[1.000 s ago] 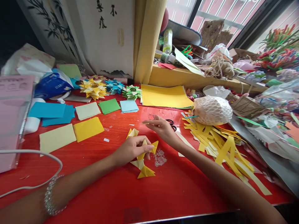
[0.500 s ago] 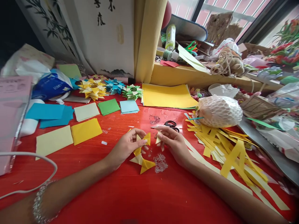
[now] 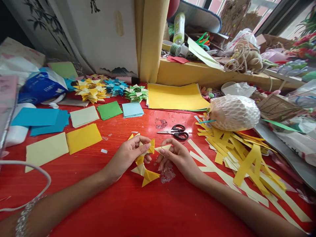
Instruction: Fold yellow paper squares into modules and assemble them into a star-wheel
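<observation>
My left hand [image 3: 135,148] is closed on a chain of folded yellow and cream paper pieces [image 3: 149,177], which hangs below the fingers toward the red tabletop. One yellow folded end sticks out between thumb and forefinger. Pinched in my right hand [image 3: 176,155] is a cream folded paper triangle [image 3: 163,149], its tip pointing left and very close to that yellow end; whether they touch I cannot tell. Black-handled scissors [image 3: 179,131] lie just beyond my right hand. A clear crinkled plastic bit [image 3: 168,174] lies beneath it.
Yellow and cream paper strips [image 3: 249,164] spread at the right beside a net-wrapped bundle [image 3: 233,113]. Stacks of yellow paper [image 3: 84,138], green paper [image 3: 110,110] and blue paper [image 3: 37,116] lie at the left. Folded-paper rings [image 3: 91,90] and yellow sheets [image 3: 176,96] sit at the back.
My right hand has turned the cream triangle so its tip points left and brought it up to the yellow end. The scissors show fully now. The whole view has shifted slightly.
</observation>
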Tool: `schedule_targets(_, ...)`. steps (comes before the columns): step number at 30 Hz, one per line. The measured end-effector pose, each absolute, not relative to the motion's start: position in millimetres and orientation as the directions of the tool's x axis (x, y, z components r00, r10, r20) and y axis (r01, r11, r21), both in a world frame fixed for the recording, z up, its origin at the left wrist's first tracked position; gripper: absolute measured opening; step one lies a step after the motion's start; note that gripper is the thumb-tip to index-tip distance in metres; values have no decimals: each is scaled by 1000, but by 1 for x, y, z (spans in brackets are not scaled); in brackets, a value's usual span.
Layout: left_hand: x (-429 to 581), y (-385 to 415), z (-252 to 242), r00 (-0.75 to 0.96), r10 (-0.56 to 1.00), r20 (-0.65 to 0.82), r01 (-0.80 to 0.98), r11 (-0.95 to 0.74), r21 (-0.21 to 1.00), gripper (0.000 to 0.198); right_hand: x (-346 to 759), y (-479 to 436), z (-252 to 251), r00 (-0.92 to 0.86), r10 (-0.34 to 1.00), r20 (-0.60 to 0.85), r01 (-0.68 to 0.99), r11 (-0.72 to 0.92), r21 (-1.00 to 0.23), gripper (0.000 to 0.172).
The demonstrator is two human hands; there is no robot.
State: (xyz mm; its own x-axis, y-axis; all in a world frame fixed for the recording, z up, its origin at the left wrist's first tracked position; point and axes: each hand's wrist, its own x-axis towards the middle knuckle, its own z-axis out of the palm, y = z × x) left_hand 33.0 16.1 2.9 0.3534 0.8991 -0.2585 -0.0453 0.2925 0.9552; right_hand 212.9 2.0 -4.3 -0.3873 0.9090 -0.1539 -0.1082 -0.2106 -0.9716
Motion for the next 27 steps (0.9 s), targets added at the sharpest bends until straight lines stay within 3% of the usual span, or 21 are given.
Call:
schedule_targets(22, 33, 16, 0, 399, 886, -234, 12, 250, 968, 22, 210, -3, -2, -414, 878, -240, -106, -309, -945, 24)
schedule_targets(27, 34, 14, 1, 387, 890, -241, 121, 210, 970, 29, 211, -2, -4, -409, 883, -228, -142, -308, -941, 22)
